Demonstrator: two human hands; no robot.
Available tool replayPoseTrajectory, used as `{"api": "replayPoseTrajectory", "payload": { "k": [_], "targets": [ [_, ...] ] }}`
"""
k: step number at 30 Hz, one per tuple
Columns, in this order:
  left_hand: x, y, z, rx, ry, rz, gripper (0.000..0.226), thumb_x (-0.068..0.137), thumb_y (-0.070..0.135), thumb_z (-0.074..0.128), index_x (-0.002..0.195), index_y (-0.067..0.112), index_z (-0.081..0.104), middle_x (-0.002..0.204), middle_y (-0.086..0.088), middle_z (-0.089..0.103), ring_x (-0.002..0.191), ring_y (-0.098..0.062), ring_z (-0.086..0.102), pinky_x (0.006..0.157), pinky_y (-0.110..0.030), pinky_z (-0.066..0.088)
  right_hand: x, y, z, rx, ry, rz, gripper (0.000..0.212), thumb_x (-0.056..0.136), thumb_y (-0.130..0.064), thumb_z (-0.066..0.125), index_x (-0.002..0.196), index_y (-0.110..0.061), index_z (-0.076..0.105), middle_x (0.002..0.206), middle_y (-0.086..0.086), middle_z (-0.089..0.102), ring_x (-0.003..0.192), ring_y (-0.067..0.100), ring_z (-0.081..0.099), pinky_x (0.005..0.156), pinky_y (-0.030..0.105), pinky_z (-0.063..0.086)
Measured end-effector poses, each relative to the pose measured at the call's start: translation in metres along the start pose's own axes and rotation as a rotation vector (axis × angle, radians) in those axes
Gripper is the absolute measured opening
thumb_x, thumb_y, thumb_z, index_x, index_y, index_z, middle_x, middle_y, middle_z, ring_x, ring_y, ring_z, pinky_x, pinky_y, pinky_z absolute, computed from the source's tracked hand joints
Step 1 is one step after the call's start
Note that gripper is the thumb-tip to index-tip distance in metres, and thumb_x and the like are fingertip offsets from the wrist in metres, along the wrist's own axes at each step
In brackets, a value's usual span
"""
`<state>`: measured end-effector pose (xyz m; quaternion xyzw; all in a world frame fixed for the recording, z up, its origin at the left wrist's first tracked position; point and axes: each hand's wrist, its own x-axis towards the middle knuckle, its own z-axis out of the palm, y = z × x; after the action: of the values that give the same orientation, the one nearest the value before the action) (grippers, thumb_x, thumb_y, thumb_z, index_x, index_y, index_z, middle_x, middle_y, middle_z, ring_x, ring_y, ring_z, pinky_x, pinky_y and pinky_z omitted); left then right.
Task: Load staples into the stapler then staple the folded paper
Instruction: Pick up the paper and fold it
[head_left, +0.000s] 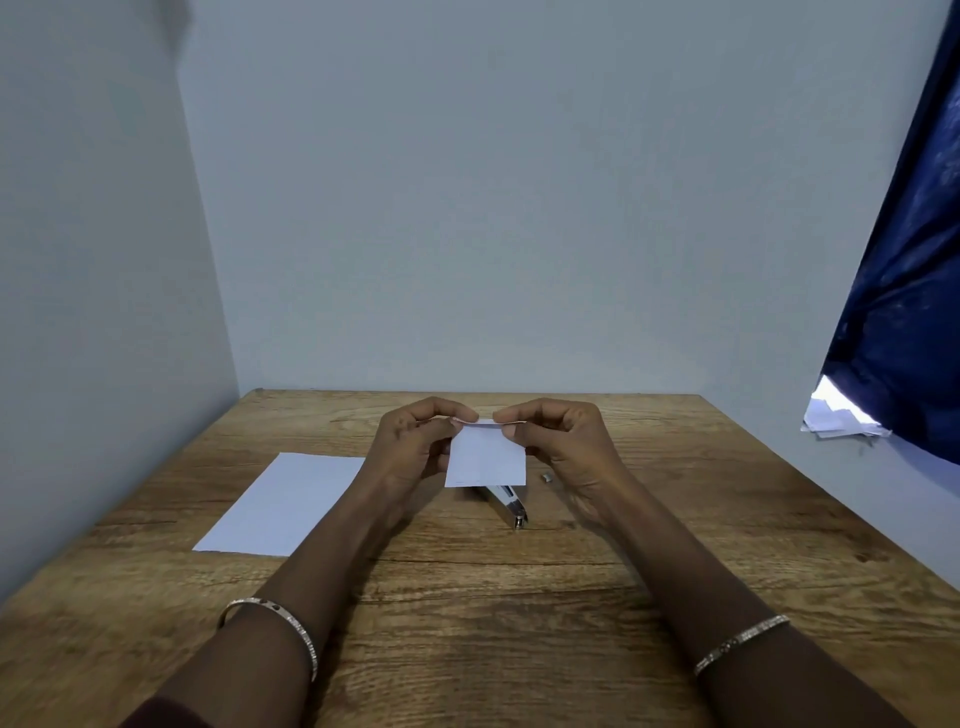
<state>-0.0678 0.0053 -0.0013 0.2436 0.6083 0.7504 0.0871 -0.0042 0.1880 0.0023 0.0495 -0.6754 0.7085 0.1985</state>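
A small folded white paper (487, 457) hangs above the middle of the wooden table (467, 597). My left hand (415, 447) pinches its top left edge, and my right hand (566, 441) pinches its top right edge. The silver stapler (511, 506) lies on the table just below the paper, its far end hidden behind the sheet. A small metal piece that looks like a strip of staples (546, 477) lies on the table to the right of the paper, near my right palm.
A flat white sheet (280, 504) lies on the table to the left, partly under my left forearm. Grey walls close in the table at the left and back. A dark blue curtain (904, 312) hangs at the right.
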Motion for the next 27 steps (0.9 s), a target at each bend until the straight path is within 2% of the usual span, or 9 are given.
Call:
{"api": "replayPoseTrajectory", "payload": {
  "k": [3,8,10,13,16,20,23,25,27],
  "targets": [
    [0.001,0.000,0.000,-0.008,0.015,-0.018,0.030,0.088,0.002,0.055,0.078,0.015,0.079,0.069,0.001,0.072,0.057,-0.007,0.062,0.049,-0.017,0.047,-0.001,0.000,0.000,-0.007,-0.004,0.001,0.015,0.082,0.002,0.071,0.087,-0.008,0.082,0.092,0.012,0.079,0.091,0.020,0.072,0.075,0.032,0.054],
    [0.001,0.000,0.003,-0.055,0.015,-0.034,0.016,0.079,0.020,0.065,0.078,0.014,0.080,0.077,-0.001,0.076,0.065,-0.009,0.068,0.052,-0.019,0.051,-0.003,-0.003,0.001,-0.013,-0.001,0.000,0.021,0.086,0.005,0.067,0.085,-0.010,0.081,0.088,0.010,0.080,0.084,0.018,0.073,0.067,0.029,0.053],
    [0.000,0.000,0.002,-0.047,-0.005,-0.021,0.012,0.079,0.025,0.072,0.083,0.016,0.079,0.082,-0.003,0.078,0.072,-0.012,0.072,0.055,-0.020,0.053,-0.003,-0.004,0.001,-0.017,0.005,-0.002,0.021,0.087,0.005,0.068,0.085,-0.011,0.081,0.089,0.011,0.080,0.085,0.018,0.074,0.067,0.029,0.054],
    [-0.001,-0.001,0.000,-0.014,-0.018,-0.006,0.014,0.086,0.020,0.073,0.100,0.018,0.076,0.087,-0.009,0.079,0.078,-0.016,0.074,0.059,-0.024,0.055,-0.004,-0.006,0.001,-0.021,0.013,-0.016,0.018,0.086,0.002,0.071,0.087,-0.012,0.081,0.092,0.011,0.080,0.089,0.021,0.075,0.069,0.029,0.056],
    [-0.002,-0.001,0.001,-0.030,-0.012,0.022,0.019,0.090,0.019,0.075,0.108,0.015,0.073,0.087,-0.016,0.078,0.082,-0.021,0.076,0.061,-0.027,0.057,-0.005,-0.009,0.000,-0.008,0.021,-0.016,0.017,0.086,-0.001,0.074,0.096,-0.014,0.079,0.091,0.013,0.080,0.093,0.026,0.076,0.071,0.032,0.059],
    [0.000,-0.002,0.003,-0.027,0.064,0.054,0.006,0.091,0.019,0.074,0.093,0.013,0.072,0.086,-0.011,0.079,0.080,-0.020,0.076,0.059,-0.028,0.058,-0.006,-0.010,0.001,-0.036,0.042,0.005,0.034,0.087,-0.007,0.075,0.116,-0.018,0.061,0.083,0.016,0.079,0.085,0.027,0.078,0.066,0.032,0.060],
    [0.001,-0.003,0.001,-0.039,0.100,0.059,0.014,0.090,0.013,0.075,0.102,0.013,0.067,0.076,-0.007,0.078,0.076,-0.020,0.076,0.057,-0.030,0.057,-0.008,-0.010,0.004,-0.045,0.044,-0.005,0.024,0.092,-0.008,0.070,0.106,-0.016,0.052,0.080,0.019,0.077,0.081,0.027,0.077,0.060,0.029,0.056],
    [0.001,-0.004,-0.001,-0.051,0.115,0.049,0.024,0.090,0.012,0.074,0.107,0.019,0.058,0.073,-0.007,0.077,0.072,-0.019,0.075,0.054,-0.031,0.056,-0.007,-0.009,0.005,-0.069,0.023,-0.030,0.014,0.093,-0.007,0.069,0.096,-0.013,0.058,0.079,0.019,0.077,0.081,0.025,0.077,0.059,0.027,0.054],
    [0.000,-0.003,-0.001,-0.080,0.099,0.051,0.022,0.093,0.010,0.071,0.104,0.019,0.054,0.072,-0.008,0.075,0.066,-0.018,0.073,0.050,-0.030,0.054,-0.006,-0.008,0.006,-0.094,0.005,-0.046,0.005,0.092,-0.005,0.070,0.093,-0.009,0.068,0.078,0.015,0.077,0.081,0.021,0.076,0.061,0.025,0.054]
  ]
}}
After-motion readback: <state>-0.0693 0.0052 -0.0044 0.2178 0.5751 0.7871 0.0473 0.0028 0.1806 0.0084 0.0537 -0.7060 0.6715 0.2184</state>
